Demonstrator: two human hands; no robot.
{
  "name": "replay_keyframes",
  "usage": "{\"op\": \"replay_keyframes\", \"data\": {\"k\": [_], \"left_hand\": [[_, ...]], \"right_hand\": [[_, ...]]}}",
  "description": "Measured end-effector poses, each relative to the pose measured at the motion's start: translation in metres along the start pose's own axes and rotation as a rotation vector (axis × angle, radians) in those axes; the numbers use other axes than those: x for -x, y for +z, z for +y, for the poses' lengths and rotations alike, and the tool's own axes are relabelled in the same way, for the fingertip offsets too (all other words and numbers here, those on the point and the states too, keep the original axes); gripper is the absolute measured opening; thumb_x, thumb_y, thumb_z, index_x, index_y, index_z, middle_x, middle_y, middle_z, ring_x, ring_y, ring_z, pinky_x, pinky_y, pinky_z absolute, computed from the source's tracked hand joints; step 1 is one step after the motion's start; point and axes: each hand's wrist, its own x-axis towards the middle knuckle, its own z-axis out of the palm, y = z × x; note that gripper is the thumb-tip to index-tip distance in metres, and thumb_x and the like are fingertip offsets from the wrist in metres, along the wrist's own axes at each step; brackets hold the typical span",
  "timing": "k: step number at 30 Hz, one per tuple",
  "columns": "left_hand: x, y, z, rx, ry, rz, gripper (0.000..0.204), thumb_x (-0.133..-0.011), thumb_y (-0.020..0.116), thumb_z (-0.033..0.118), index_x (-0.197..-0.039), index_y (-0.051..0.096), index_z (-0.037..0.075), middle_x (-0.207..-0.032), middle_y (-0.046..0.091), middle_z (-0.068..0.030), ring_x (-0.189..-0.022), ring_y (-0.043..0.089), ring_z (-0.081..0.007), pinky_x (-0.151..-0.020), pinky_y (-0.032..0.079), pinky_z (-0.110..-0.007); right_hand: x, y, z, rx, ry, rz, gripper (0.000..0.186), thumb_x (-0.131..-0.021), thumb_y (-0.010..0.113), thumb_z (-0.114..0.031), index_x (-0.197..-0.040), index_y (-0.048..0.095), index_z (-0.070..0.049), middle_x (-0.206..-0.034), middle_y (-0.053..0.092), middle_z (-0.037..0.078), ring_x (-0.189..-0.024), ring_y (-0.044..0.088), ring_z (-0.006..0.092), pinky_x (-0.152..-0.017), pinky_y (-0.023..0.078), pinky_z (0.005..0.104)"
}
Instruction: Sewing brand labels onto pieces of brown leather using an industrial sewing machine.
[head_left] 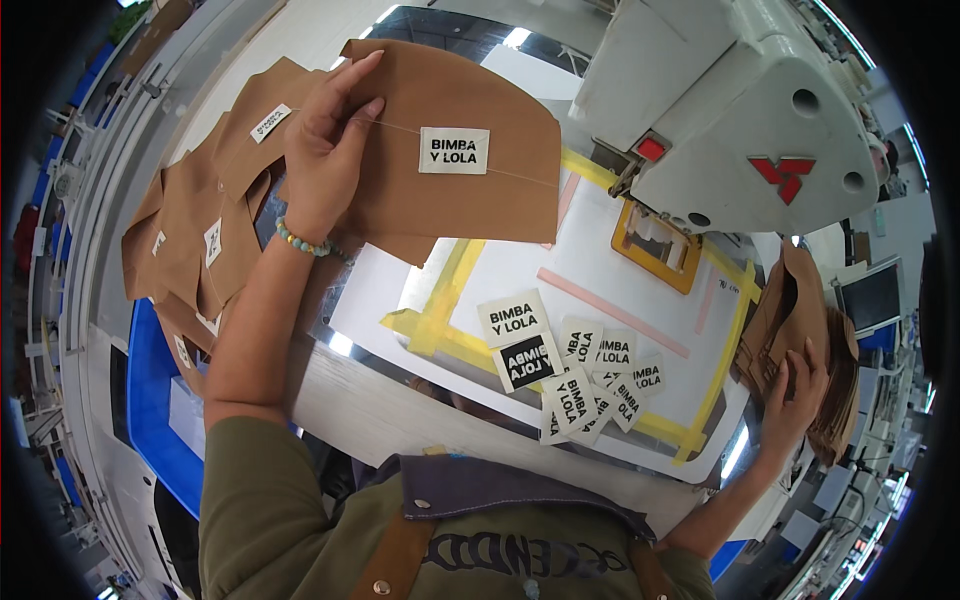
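My left hand (323,165) is closed on the upper left of a brown fabric piece (460,205), which bears a white printed label (454,151) and loose thread. More brown pieces with labels (180,230) lie piled at the left. My right hand (795,395) has its curled fingers on a stack of brown pieces (838,390) at the right. Between my hands, several loose labels (570,400), mostly white and one black, lie on a white sheet (480,270) marked with yellow and pink tape strips.
A white sewing machine head (720,100) with red markings overhangs the upper right, above a yellow frame (655,270). A blue bin (160,400) sits at the left below the pile. The pale table edge (350,400) runs along my front. A dark screen (868,297) stands at the far right.
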Motion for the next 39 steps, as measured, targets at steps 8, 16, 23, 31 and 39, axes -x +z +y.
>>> {"op": "replay_keyframes", "data": {"k": [8,16,23,31,39], "left_hand": [[0.001,0.001,0.000,-0.018,0.025,0.010,0.048,-0.102,0.066,-0.007,-0.148,0.068,0.008,-0.144,0.070,-0.0085,-0.127,0.069,-0.0159,-0.110,0.052,-0.029],[0.002,0.000,0.002,0.012,-0.058,-0.038,0.048,-0.106,0.060,-0.009,-0.153,0.061,0.000,-0.158,0.062,-0.0077,-0.144,0.059,-0.0186,-0.121,0.044,-0.032],[0.000,0.002,-0.001,0.028,-0.011,0.002,0.047,-0.103,0.065,-0.008,-0.148,0.067,0.005,-0.146,0.068,-0.0075,-0.130,0.067,-0.0152,-0.113,0.051,-0.029],[0.003,-0.004,-0.006,0.027,-0.052,-0.056,0.050,-0.107,0.059,-0.009,-0.156,0.058,0.002,-0.159,0.062,-0.0072,-0.141,0.061,-0.0152,-0.120,0.046,-0.031],[0.003,-0.003,-0.004,0.009,-0.030,-0.063,0.050,-0.107,0.058,-0.009,-0.156,0.058,0.002,-0.159,0.061,-0.0069,-0.143,0.058,-0.0146,-0.121,0.045,-0.031]], "right_hand": [[0.001,0.001,0.001,-0.012,0.015,0.000,0.019,-0.105,0.068,-0.010,-0.119,0.075,0.000,-0.145,0.067,0.013,-0.133,0.062,0.0351,-0.113,0.048,0.0459],[0.000,0.000,-0.001,0.025,-0.012,0.008,0.018,-0.105,0.069,-0.011,-0.118,0.076,0.000,-0.144,0.067,0.013,-0.130,0.063,0.0355,-0.111,0.048,0.0457],[-0.002,-0.002,-0.003,0.006,-0.016,0.009,0.019,-0.104,0.069,-0.011,-0.118,0.076,0.000,-0.144,0.068,0.012,-0.127,0.063,0.0353,-0.109,0.049,0.0456],[-0.002,-0.002,-0.007,0.015,0.007,-0.004,0.019,-0.104,0.068,-0.011,-0.118,0.076,0.000,-0.144,0.068,0.012,-0.127,0.064,0.0338,-0.108,0.050,0.0451],[0.000,-0.002,-0.004,-0.001,0.012,0.008,0.020,-0.104,0.069,-0.012,-0.118,0.076,0.000,-0.144,0.068,0.011,-0.127,0.064,0.0331,-0.107,0.051,0.0447]]}}
